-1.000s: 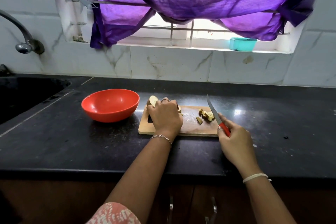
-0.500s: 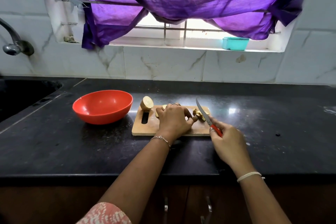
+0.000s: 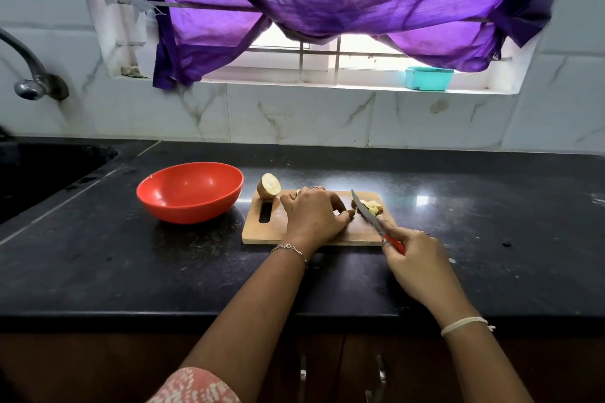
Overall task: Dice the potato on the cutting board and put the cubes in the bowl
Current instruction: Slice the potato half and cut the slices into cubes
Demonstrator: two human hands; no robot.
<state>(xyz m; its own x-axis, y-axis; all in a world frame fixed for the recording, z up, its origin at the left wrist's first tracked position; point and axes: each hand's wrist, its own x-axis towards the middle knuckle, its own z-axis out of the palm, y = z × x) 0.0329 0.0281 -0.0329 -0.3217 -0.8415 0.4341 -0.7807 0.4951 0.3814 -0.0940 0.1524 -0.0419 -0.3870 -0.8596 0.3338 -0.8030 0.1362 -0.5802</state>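
Observation:
A wooden cutting board (image 3: pixel 262 232) lies on the black counter. A potato half (image 3: pixel 269 186) stands at its far left corner, cut face toward me. My left hand (image 3: pixel 314 214) is curled over a potato piece (image 3: pixel 351 213) in the board's middle; most of that piece is hidden under the hand. My right hand (image 3: pixel 415 258) grips the red handle of a knife (image 3: pixel 368 214), whose blade lies just right of my left fingertips. Several pale potato cubes (image 3: pixel 373 206) sit on the board's right end behind the blade. The red bowl (image 3: pixel 190 191) stands left of the board and looks empty.
A dark sink (image 3: pixel 39 173) with a tap (image 3: pixel 29 75) lies at the far left. A teal container (image 3: pixel 429 78) sits on the window sill under a purple curtain (image 3: pixel 327 0). The counter's front edge (image 3: pixel 196 316) runs below my forearms.
My left hand moved right from the potato half to a piece in the board's middle. The knife came left and down, next to my left fingertips.

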